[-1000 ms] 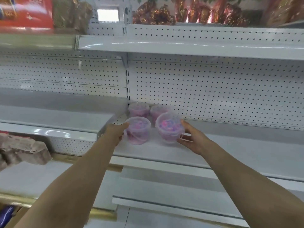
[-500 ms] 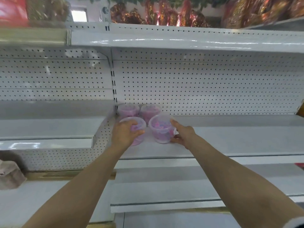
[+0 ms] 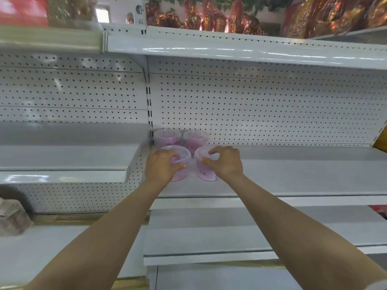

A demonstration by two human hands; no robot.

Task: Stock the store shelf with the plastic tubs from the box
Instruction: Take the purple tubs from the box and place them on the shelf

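Round pink translucent plastic tubs [image 3: 195,139]: you're gripping the near-left tub [image 3: 181,175] with left hand [image 3: 164,167], near-right tub [image 3: 204,172] with right hand [image 3: 227,164], probably squaring them against the far pair [image 3: 167,137].

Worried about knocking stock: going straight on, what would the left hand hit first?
The left hand grips the front left tub; beyond it, probably the back left tub, depth unclear.

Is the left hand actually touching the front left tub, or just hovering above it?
Touching. The head view shows the left hand laid on the front left tub, fingers curled round its lid rim, no gap visible.
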